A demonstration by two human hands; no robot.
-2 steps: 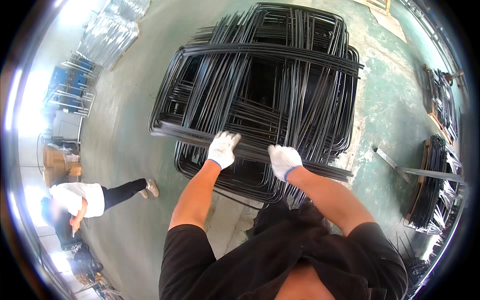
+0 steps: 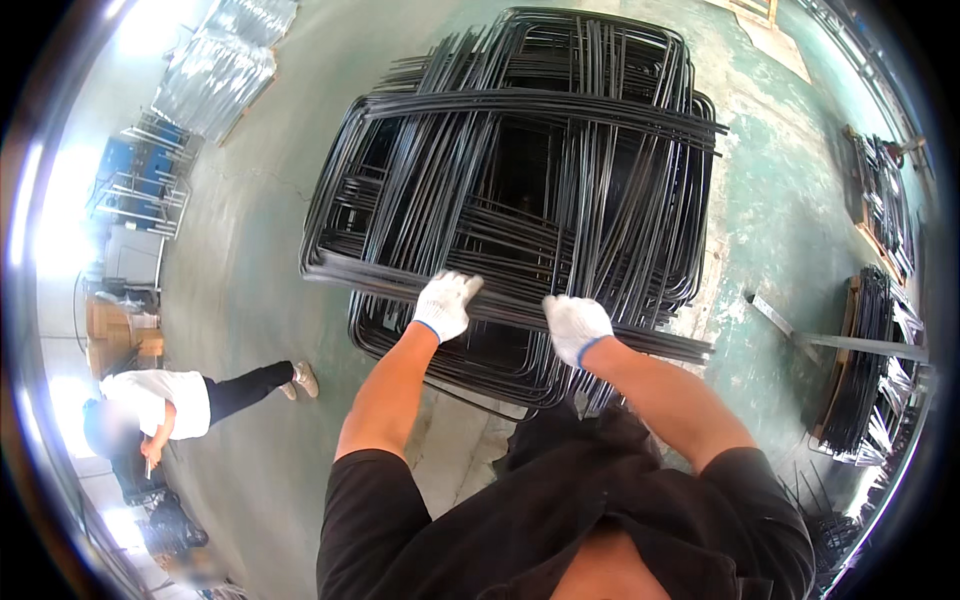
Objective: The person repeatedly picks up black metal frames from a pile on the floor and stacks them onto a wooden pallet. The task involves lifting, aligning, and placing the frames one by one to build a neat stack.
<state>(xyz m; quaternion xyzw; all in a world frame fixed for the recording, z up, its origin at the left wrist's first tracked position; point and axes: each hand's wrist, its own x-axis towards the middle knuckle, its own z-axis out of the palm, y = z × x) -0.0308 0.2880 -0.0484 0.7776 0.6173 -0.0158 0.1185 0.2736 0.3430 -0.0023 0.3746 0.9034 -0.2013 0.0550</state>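
Observation:
A tall pile of black bent metal tube frames with rounded corners lies in front of me, its layers crossing one another. My left hand, in a white knit glove with a blue cuff, is closed round the near bars of the top frames. Farther right along the same bars, my right hand wears a matching glove and also has its fingers wrapped round them. The undersides of both grips are hidden. The open ends of these bars stick out beyond my right hand.
A person in a white top stands at left on the green floor. Wrapped silvery stacks sit at far left. On the right are more black tube bundles and a grey metal bar.
Both my hands have shifted slightly toward me and to the right, and the near bars have moved a little with them.

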